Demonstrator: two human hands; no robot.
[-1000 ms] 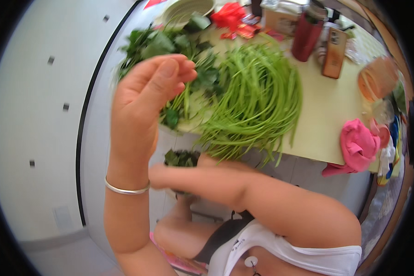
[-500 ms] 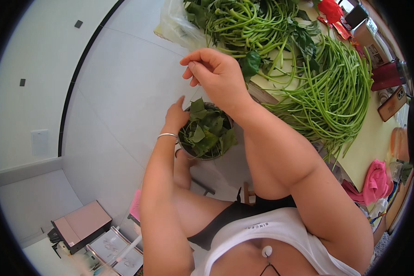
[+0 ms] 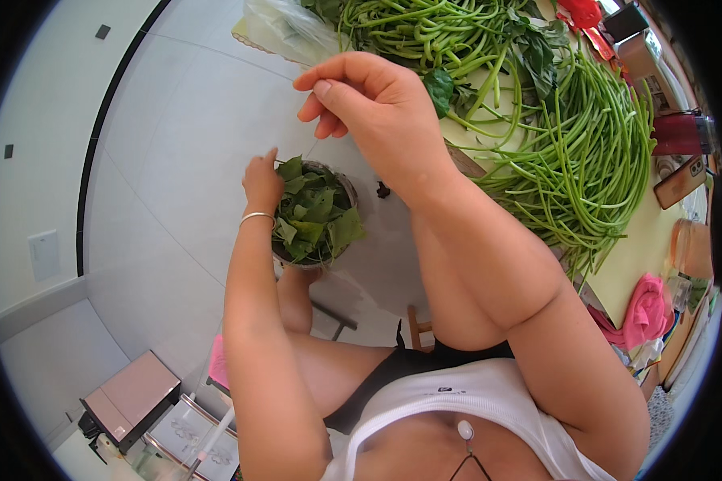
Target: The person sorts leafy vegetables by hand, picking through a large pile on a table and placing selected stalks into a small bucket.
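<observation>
Two bare hands show in the head view, the only one I have from my remote seat. I find the left hand (image 3: 262,180) low at the left side of a round bin (image 3: 346,186), just beside its rim, forefinger stretched out; the other fingers are partly hidden, so I cannot tell whether they grip anything. The right hand (image 3: 385,112) hangs near the worktop (image 3: 630,276) — its fingers are curled closed, thumb laid against the forefinger, and I see nothing held between them.

Broad green leaves (image 3: 317,210) fill the bin and lap over its rim. On the worktop lies a wide sheaf of mostly bare stems (image 3: 578,160), some ends hanging over the edge. Beyond the right hand, a thick pile of leafy stems (image 3: 421,32) lies beside a clear plastic bag (image 3: 289,32). By my reading, things stand partway along: much stripping looks done, given the bare sheaf and the full bin — yet the pile beyond, with leaves showing among its stems, looks left to do.
</observation>
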